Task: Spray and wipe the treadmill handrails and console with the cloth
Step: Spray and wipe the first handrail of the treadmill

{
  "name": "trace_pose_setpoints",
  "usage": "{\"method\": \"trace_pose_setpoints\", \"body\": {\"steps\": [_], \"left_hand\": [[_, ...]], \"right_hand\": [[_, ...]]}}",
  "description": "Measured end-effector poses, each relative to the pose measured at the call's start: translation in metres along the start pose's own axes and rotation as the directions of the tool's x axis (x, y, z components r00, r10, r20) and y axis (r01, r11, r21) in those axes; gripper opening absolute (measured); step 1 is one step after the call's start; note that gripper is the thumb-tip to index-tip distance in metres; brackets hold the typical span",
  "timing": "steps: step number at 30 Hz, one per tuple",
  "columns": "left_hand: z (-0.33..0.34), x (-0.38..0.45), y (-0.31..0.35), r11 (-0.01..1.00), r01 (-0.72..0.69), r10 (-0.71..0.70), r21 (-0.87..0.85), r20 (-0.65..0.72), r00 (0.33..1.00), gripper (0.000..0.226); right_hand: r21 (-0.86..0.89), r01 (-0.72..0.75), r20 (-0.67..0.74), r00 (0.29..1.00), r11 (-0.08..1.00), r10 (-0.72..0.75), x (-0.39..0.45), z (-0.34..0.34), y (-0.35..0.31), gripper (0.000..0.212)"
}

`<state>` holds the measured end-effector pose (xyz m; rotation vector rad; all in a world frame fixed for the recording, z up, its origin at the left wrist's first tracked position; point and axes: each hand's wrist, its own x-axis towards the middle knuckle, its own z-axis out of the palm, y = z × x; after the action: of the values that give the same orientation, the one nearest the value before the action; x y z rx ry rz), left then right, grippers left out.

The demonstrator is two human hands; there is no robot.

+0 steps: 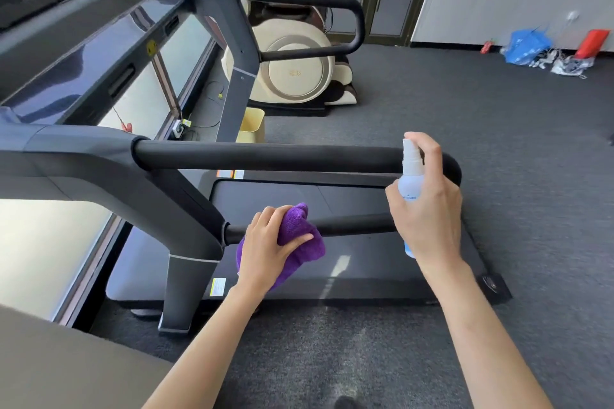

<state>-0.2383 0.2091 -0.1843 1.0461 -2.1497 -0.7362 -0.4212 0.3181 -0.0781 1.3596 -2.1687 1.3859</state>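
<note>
Your left hand has its grip closed around the purple cloth, bunching it against the lower handrail close to where that bar meets the grey upright. Your right hand has its grip wrapped around the spray bottle, index finger on top of the nozzle, the bottle held upright just in front of the far end of the upper handrail.

The cloth looks soft and light, a plush microfibre that will fold around the bar; keep it wadded in your palm with thumb and fingers on opposite sides of the rail so it slides without slipping out. The handrails appear foam-covered, slightly yielding and grippy, so expect some drag and use firm, even pressure.

The bottle is small, thin plastic, probably light and easy to squeeze out of shape; hold it at the body just under the neck, as you do, and press only with the fingertip.

The console sits up to your left, glossy and dark; that surface will likely smear and wants a gentler touch than the rails
</note>
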Motion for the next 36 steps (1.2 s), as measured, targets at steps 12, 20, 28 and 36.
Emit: {"method": "trace_pose_setpoints", "body": {"steps": [12,20,28,36], "left_hand": [[-0.043,-0.054,-0.046,0.991,0.134,-0.131,0.016,-0.115,0.985,0.050],[-0.042,-0.058,-0.051,0.993,0.121,-0.119,0.013,-0.119,0.986,0.050],[-0.027,-0.054,-0.044,0.997,0.082,-0.082,-0.002,-0.083,0.993,0.050],[-0.006,-0.053,-0.028,0.999,0.052,-0.053,-0.014,-0.051,0.997,0.050]], "right_hand": [[-0.166,-0.098,0.413,0.896,0.981,0.160,-0.087,0.082,0.016,0.066],[-0.118,-0.085,0.328,0.937,0.989,0.120,-0.086,0.099,0.018,0.064],[-0.215,-0.104,0.265,0.951,0.971,0.160,-0.090,0.059,0.055,0.067],[-0.136,-0.272,0.175,0.940,0.953,0.293,-0.092,0.033,0.092,0.068]]}}
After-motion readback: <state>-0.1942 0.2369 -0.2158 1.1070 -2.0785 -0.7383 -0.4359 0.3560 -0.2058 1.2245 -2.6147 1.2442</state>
